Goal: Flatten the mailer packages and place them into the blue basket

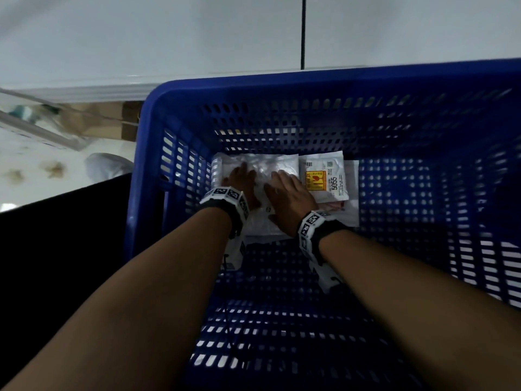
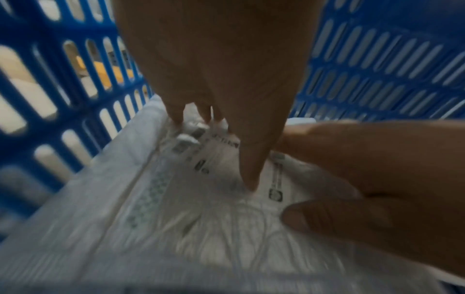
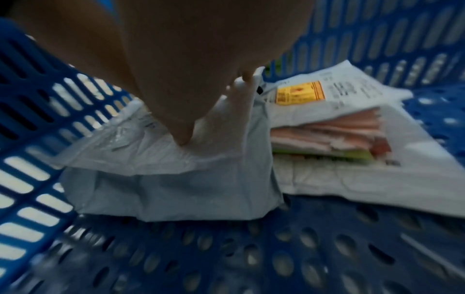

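Observation:
Both my hands reach down into the blue basket [image 1: 253,91]. A white mailer package [image 1: 263,170] lies on the basket floor at its far left corner. My left hand [image 1: 239,179] presses flat on the package's left part, fingers straight [image 2: 249,175]. My right hand [image 1: 284,190] presses flat on its right part, beside the left hand. In the right wrist view that hand [image 3: 183,137] pushes into the white mailer [image 3: 176,187], which sags under it. To the right lies a second stack of mailers [image 1: 327,179] with a yellow label [image 3: 299,93] on top.
The basket's perforated floor [image 1: 408,215] to the right of and in front of the mailers is bare. Slotted blue walls [image 2: 62,119] stand close on the left. Outside, a white surface [image 1: 197,38] and a black edge [image 1: 70,221] border the basket.

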